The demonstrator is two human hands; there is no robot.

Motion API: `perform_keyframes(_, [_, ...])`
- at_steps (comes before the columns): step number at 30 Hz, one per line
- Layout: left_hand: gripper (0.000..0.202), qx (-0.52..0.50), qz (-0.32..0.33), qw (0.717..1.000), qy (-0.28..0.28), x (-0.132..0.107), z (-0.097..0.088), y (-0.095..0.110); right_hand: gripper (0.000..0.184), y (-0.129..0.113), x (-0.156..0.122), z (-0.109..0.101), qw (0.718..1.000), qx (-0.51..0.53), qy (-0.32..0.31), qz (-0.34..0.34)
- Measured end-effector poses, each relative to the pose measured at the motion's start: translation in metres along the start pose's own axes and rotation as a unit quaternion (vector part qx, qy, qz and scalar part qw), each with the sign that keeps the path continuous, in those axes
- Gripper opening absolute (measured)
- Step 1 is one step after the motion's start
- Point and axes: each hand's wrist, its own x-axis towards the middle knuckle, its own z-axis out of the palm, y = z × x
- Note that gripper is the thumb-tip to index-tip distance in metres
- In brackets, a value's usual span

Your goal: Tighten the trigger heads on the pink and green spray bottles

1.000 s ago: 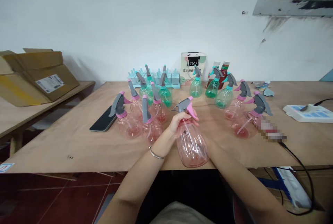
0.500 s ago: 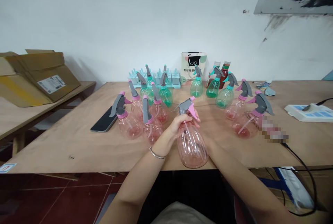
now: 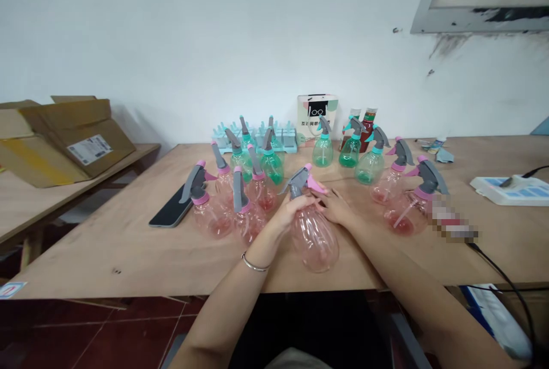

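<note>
Standing bottles (image 3: pixel 214 220) mid-left and mid-right carry heads (image 3: pixel 239 189); the left hand (image 3: pixel 295 212) grips the held bottle (image 3: pixel 316 243), unreleased; the right hand (image 3: pixel 337 206) has an indeterminate grip.

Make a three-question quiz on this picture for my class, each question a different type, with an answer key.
1. Multiple choice: What does the left hand hold? A) the phone; B) a pink spray bottle; C) the cardboard box.
2. True or false: A printed bag stands behind a green spray bottle.
3. Fill in: The bracelet is on the person's ____ wrist.

Key: 1. B; 2. true; 3. left.
</note>
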Motion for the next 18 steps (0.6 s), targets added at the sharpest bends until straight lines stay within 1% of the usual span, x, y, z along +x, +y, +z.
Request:
perform_keyframes(1, [0.038, 0.021, 0.025, 0.999, 0.023, 0.002, 0.000, -0.001, 0.056, 0.006, 0.002, -0.003, 1.000, 0.000, 0.004, 0.012])
perform_keyframes(3, [0.038, 0.074, 0.084, 0.990, 0.091, 0.010, 0.000, -0.002, 0.058, 0.014, 0.005, -0.005, 1.000, -0.006, 0.002, 0.028])
perform_keyframes(6, [0.041, 0.163, 0.161, 0.953, 0.197, 0.034, 0.000, 0.000, 0.056, 0.019, 0.008, -0.005, 0.999, -0.015, -0.003, 0.036])
perform_keyframes(8, [0.039, 0.223, 0.185, 0.924, 0.248, 0.060, 0.001, 0.002, 0.056, 0.018, 0.008, -0.003, 0.999, -0.016, 0.006, 0.041])
perform_keyframes(10, [0.038, 0.275, 0.201, 0.895, 0.288, 0.090, 0.002, 0.003, 0.058, 0.016, 0.007, -0.002, 0.999, -0.013, 0.010, 0.049])
perform_keyframes(11, [0.041, 0.280, 0.210, 0.879, 0.324, 0.106, 0.002, 0.003, 0.058, 0.016, 0.007, -0.002, 0.999, -0.010, 0.011, 0.052])
perform_keyframes(12, [0.045, 0.284, 0.209, 0.870, 0.346, 0.122, 0.001, 0.003, 0.059, 0.015, 0.006, -0.002, 0.998, -0.007, 0.010, 0.056])
perform_keyframes(13, [0.047, 0.290, 0.210, 0.862, 0.358, 0.137, 0.000, 0.004, 0.059, 0.014, 0.004, -0.002, 0.998, -0.005, 0.009, 0.060])
perform_keyframes(15, [0.050, 0.316, 0.216, 0.851, 0.359, 0.164, -0.006, 0.008, 0.059, 0.012, 0.002, -0.003, 0.998, 0.003, 0.007, 0.065])
perform_keyframes(18, [0.053, 0.369, 0.237, 0.824, 0.358, 0.198, -0.022, 0.016, 0.059, 0.009, -0.002, -0.006, 0.998, 0.015, 0.008, 0.067])
